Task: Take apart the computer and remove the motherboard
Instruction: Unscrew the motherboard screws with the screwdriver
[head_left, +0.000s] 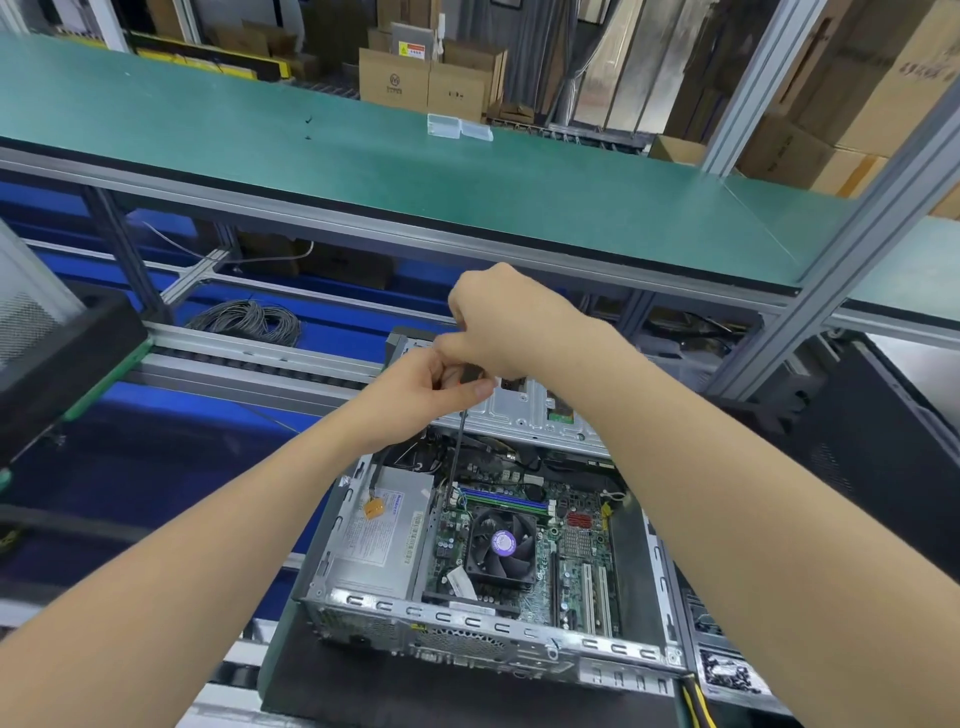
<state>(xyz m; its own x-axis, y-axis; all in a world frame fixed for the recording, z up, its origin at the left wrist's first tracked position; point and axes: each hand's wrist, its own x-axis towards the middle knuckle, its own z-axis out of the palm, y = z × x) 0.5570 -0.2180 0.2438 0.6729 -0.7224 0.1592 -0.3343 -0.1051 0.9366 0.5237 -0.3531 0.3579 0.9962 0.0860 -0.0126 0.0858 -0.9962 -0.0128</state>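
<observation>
My left hand (423, 397) and right hand (511, 325) both clenched round screwdriver (456, 452) handle, right above left. Shaft angles down, tip at far-left corner of motherboard (543, 564), beside blue memory slots. Motherboard green, lying flat in open computer case (467, 621), filling its right part; black fan (501, 545) with purple hub sits on it. Grey power supply (384, 535) along case's left wall.

Bright, even overhead light, soft shadows, sharp centre, wide-angle bending at edges.
</observation>
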